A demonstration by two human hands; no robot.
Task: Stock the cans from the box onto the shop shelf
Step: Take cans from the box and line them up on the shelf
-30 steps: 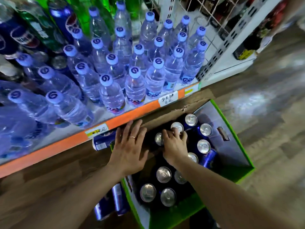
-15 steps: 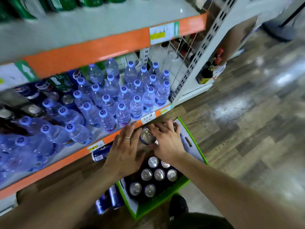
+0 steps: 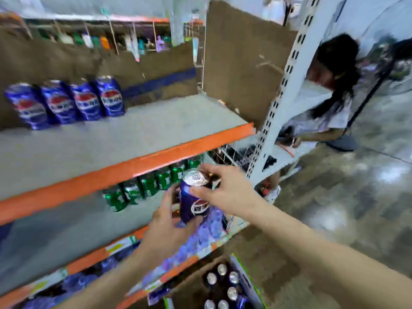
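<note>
Can (image 3: 193, 198), blue, upright, held in mid-air between both hands just below the orange front edge of the upper shelf (image 3: 124, 139). The right hand (image 3: 225, 194) clasps it near the rim; the left hand (image 3: 166, 221) curls around its lower body. Four matching cans (image 3: 64, 101) stand in a row at the shelf's back left; most of the shelf is bare. The box (image 3: 243, 284) on the floor holds several cans, so stocking appears at an early stage.
</note>
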